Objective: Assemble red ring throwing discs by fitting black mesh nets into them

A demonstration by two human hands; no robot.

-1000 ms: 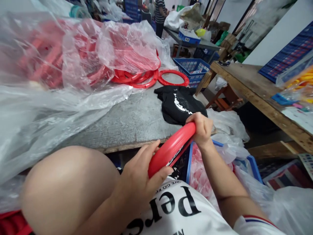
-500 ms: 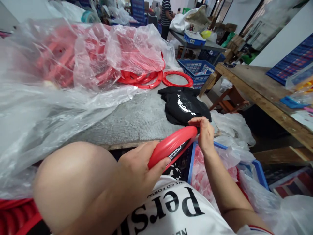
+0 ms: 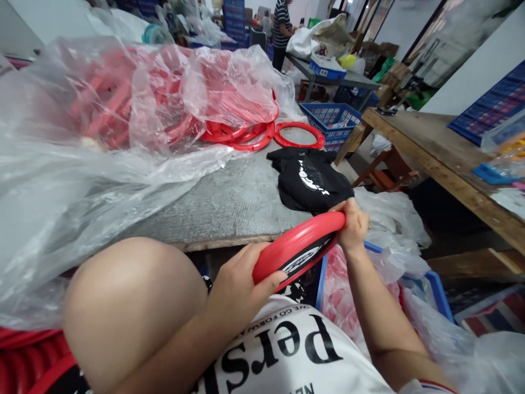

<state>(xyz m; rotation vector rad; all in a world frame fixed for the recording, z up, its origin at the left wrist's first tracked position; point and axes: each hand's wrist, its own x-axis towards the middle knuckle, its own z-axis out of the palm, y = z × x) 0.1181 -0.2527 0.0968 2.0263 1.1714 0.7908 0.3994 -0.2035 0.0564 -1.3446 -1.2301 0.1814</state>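
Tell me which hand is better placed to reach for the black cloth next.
Probably the right hand: it grips the far end of the red disc, close to the black cloth. The left hand holds the near end, farther away.

The counter [image 3: 229,197] has a grey, scuffed top with a worn front edge at six o'clock. From its bare middle, crumpled clear plastic [image 3: 94,180] spreads at nine, partly covering heaped red rings [image 3: 256,145] towards eleven; a single red ring [image 3: 318,143] lies flat at two, black printed cloth [image 3: 293,191] at three.
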